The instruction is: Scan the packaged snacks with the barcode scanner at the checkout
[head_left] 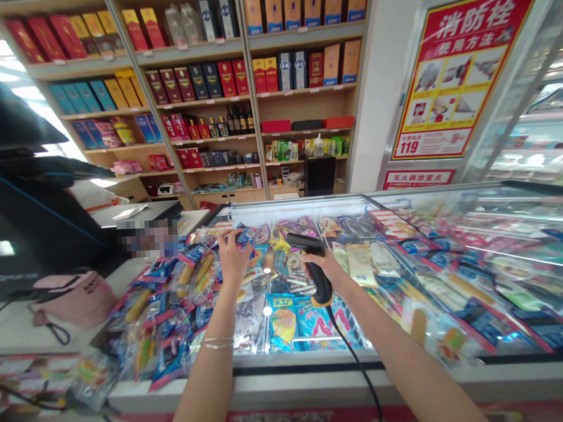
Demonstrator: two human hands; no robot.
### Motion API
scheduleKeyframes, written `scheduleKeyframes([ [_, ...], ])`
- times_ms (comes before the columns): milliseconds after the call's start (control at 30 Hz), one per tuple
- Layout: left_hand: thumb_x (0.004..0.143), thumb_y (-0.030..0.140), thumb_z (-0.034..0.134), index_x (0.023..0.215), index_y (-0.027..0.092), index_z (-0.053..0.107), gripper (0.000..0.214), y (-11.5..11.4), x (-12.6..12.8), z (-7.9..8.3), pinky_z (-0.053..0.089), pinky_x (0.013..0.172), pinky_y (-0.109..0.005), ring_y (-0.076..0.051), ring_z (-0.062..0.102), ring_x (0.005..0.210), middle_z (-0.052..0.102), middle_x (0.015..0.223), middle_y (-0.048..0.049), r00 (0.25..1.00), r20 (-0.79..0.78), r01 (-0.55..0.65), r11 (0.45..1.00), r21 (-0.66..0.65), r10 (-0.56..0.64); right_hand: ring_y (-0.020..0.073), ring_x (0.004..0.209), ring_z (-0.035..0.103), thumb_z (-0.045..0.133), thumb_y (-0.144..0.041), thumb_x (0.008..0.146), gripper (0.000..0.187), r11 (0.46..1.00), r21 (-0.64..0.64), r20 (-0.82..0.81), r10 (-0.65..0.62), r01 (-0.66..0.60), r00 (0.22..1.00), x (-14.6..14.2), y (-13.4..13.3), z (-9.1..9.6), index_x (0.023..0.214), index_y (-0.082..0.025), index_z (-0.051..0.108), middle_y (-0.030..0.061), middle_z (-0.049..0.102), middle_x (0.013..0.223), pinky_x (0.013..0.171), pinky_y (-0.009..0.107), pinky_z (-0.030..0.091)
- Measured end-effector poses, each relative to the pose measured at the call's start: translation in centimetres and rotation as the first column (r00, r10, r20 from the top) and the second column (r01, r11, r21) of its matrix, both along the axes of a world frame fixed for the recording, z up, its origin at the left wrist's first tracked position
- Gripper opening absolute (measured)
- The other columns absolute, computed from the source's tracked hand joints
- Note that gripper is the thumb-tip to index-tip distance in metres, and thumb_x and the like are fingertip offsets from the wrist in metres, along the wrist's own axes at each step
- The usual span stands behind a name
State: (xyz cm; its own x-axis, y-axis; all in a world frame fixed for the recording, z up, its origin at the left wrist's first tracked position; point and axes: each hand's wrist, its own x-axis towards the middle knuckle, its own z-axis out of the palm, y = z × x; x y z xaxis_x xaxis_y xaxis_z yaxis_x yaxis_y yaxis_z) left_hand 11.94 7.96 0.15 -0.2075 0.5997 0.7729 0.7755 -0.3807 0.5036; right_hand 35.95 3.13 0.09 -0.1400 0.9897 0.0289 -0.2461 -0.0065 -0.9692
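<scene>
In the head view, both forearms (209, 369) stretch forward, left hand (236, 263) half-curled by a blue packet (246, 235), whether gripping I can't tell, right hand (329, 266) wrapped round a scanner (320, 283) above the freezer (265, 382). Heaped packets (158, 310) crowd the left. The scanner's black, corded, orange-trimmed.

Ahead of me, wooden shelves (300, 105) hold rows of boxes (292, 10); a red-and-yellow poster (462, 78) hangs to my right, a pink bag (78, 302) sits to my left.

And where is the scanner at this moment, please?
In the head view, just right of centre: the scanner is in the right hand, above the freezer.
</scene>
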Motion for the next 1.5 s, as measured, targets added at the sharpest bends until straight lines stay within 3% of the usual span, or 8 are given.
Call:
scheduleKeyframes([
  [200, 0.080, 0.024, 0.057, 0.111, 0.019, 0.060, 0.032, -1.4, -2.3, 1.8, 0.033, 0.105, -0.052, -0.032, 0.042, 0.121, 0.049, 0.121, -0.0135, 0.933, 0.021, -0.359, 0.933, 0.008, 0.359, 0.0104, 0.043, 0.051, 0.070, -0.027, 0.061, 0.014, 0.984, -0.168, -0.142, 0.038, -0.062, 0.989, -1.6, -0.4, -1.0, 0.060, -0.016, 0.062, -0.0001, 0.058, 0.051, 0.043, 0.022, 0.043],
  [367, 0.078, 0.028, 0.058, 0.114, 0.016, 0.059, 0.038, -1.7, -3.3, 1.2, 0.018, 0.105, -0.069, -0.040, 0.028, 0.130, 0.048, 0.132, -0.0181, 0.854, -0.033, -0.520, 0.851, -0.076, 0.519, 0.0093, 0.044, 0.050, 0.069, -0.024, 0.065, 0.012, 0.954, -0.276, -0.185, 0.069, -0.120, 0.980, -2.8, -0.5, -2.2, 0.059, -0.016, 0.061, 0.0001, 0.057, 0.051, 0.044, 0.021, 0.044],
  [533, 0.077, 0.030, 0.061, 0.113, 0.017, 0.061, 0.039, -1.3, -3.5, 0.5, 0.017, 0.108, -0.067, -0.039, 0.031, 0.131, 0.047, 0.137, -0.0175, 0.869, -0.108, -0.491, 0.867, -0.082, 0.482, 0.0090, 0.045, 0.051, 0.070, -0.025, 0.064, 0.015, 0.943, -0.303, -0.156, 0.091, -0.135, 0.984, -3.3, -0.4, -3.1, 0.058, -0.014, 0.061, 0.0008, 0.058, 0.051, 0.044, 0.020, 0.043],
  [867, 0.078, 0.030, 0.059, 0.119, 0.015, 0.058, 0.043, -1.7, -2.5, 1.3, 0.019, 0.110, -0.060, -0.036, 0.028, 0.133, 0.045, 0.138, -0.0168, 0.891, -0.078, -0.450, 0.893, -0.027, 0.447, 0.0106, 0.042, 0.053, 0.073, -0.026, 0.060, 0.016, 0.963, -0.249, -0.085, 0.081, -0.099, 0.993, -3.1, -0.5, -3.0, 0.070, -0.016, 0.065, 0.0058, 0.070, 0.062, 0.041, 0.022, 0.043],
  [1067, 0.078, 0.029, 0.056, 0.118, 0.015, 0.056, 0.042, -1.6, -1.6, 1.7, 0.018, 0.112, -0.058, -0.036, 0.027, 0.134, 0.045, 0.136, -0.0172, 0.930, -0.076, -0.357, 0.933, 0.037, 0.359, 0.0113, 0.039, 0.052, 0.071, -0.021, 0.062, 0.011, 0.977, -0.210, -0.087, -0.066, 0.046, 0.994, -2.0, -0.4, -0.7, 0.064, -0.017, 0.061, -0.0005, 0.059, 0.045, 0.038, 0.021, 0.041],
  [1267, 0.077, 0.024, 0.056, 0.115, 0.016, 0.056, 0.039, -1.1, 3.6, 4.2, 0.013, 0.113, -0.059, -0.036, 0.026, 0.134, 0.045, 0.135, -0.0161, 0.984, -0.106, -0.136, 0.990, 0.047, 0.140, 0.0110, 0.037, 0.051, 0.073, -0.023, 0.060, 0.017, 0.977, -0.065, -0.120, -0.209, 0.203, 0.970, 4.0, -1.4, 4.3, 0.069, -0.018, 0.060, -0.0036, 0.056, 0.043, 0.037, 0.021, 0.042],
  [1400, 0.079, 0.026, 0.055, 0.115, 0.014, 0.057, 0.038, -0.1, 11.0, 6.2, 0.020, 0.112, -0.054, -0.036, 0.032, 0.130, 0.050, 0.129, -0.0164, 0.989, -0.148, 0.025, 0.999, 0.040, -0.019, 0.0106, 0.037, 0.051, 0.074, -0.023, 0.060, 0.017, 0.939, 0.014, -0.104, -0.341, 0.344, 0.934, 10.5, -3.1, 6.2, 0.069, -0.017, 0.061, -0.0024, 0.058, 0.045, 0.037, 0.020, 0.042],
  [1500, 0.080, 0.026, 0.055, 0.118, 0.013, 0.056, 0.040, 0.3, 17.6, 6.4, 0.027, 0.109, -0.052, -0.036, 0.035, 0.127, 0.052, 0.128, -0.0160, 0.967, -0.214, 0.144, 0.990, 0.004, -0.140, 0.0108, 0.037, 0.052, 0.074, -0.022, 0.059, 0.017, 0.877, 0.049, -0.108, -0.472, 0.479, 0.875, 15.7, -4.7, 6.7, 0.067, -0.017, 0.061, -0.0025, 0.057, 0.044, 0.037, 0.020, 0.044],
])
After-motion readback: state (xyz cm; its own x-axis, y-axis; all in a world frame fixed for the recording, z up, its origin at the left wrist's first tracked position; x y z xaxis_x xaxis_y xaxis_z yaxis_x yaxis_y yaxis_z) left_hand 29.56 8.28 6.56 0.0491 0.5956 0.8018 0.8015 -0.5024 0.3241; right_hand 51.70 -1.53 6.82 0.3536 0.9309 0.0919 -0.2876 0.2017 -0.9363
